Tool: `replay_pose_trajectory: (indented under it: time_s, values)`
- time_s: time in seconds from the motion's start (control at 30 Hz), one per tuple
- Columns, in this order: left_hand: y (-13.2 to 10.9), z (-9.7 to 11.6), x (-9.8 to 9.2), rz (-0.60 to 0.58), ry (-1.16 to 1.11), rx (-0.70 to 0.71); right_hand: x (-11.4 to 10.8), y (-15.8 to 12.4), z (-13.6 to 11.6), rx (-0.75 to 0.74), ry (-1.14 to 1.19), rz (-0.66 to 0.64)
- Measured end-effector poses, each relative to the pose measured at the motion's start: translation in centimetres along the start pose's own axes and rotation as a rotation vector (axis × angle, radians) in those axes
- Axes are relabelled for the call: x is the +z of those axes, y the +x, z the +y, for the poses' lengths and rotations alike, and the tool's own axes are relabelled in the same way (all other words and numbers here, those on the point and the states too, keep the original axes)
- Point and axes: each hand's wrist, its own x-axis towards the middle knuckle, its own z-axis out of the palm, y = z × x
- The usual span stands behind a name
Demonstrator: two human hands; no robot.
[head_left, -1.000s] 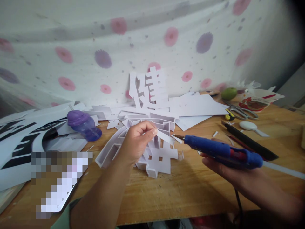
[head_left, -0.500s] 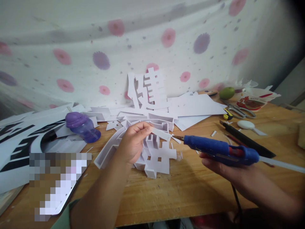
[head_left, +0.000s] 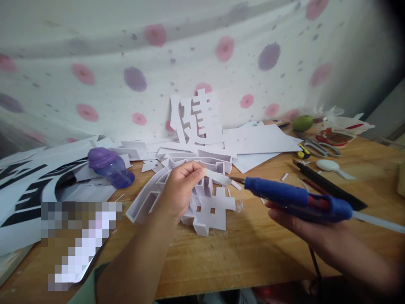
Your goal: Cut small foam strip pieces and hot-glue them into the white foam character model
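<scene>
Between thumb and fingers, my left hand (head_left: 182, 190) pinches a narrow white strip (head_left: 218, 177) that points to the right. A blue hot glue gun (head_left: 284, 196) lies in my right hand (head_left: 303, 232), its nozzle at the strip's far end; whether they touch I cannot tell. From the back of the gun a pale glue stick (head_left: 378, 221) sticks out. Under and behind my left hand, a white character shape with raised walls (head_left: 218, 215) rests on the table, partly hidden by the hand.
A white cut-out character (head_left: 202, 118) leans upright at the back by white sheets (head_left: 262, 139). To the left stand a purple bottle (head_left: 109, 166) and a blurred-out flat device (head_left: 82, 249). Scissors (head_left: 319, 147), a white spoon (head_left: 332, 166), a black-handled tool (head_left: 329, 185) and a food tub (head_left: 340, 131) lie right.
The white strip's end has shifted slightly right and down beside the nozzle. The back of the glue gun has swung a little right. Both hands keep their hold.
</scene>
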Motion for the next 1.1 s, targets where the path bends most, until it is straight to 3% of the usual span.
replay_pose_trajectory:
  time_s: [0.1, 0.33, 0.57, 0.7, 0.83, 1.1]
  values:
    - [-0.1, 0.2, 0.1, -0.02, -0.005, -0.018, -0.3, 0.3, 0.5, 0.065, 0.029, 0.007]
    - [0.0, 0.0, 0.1, 0.008, 0.012, -0.012, 0.0, 0.0, 0.9, -0.037, -0.02, -0.148]
    - [-0.1, 0.0, 0.1, -0.061, 0.074, 0.037, -0.4, 0.3, 0.4, 0.087, -0.001, -0.005]
    - [-0.2, 0.4, 0.2, -0.059, 0.014, -0.007, -0.4, 0.4, 1.1, 0.052, -0.003, -0.116]
    - [-0.1, 0.0, 0.1, -0.006, 0.059, 0.045, 0.0, -0.1, 0.9, -0.009, -0.008, -0.211]
    - [-0.3, -0.3, 0.0, -0.045, 0.266, 0.157, -0.2, 0.2, 0.1, 0.043, 0.025, 0.005]
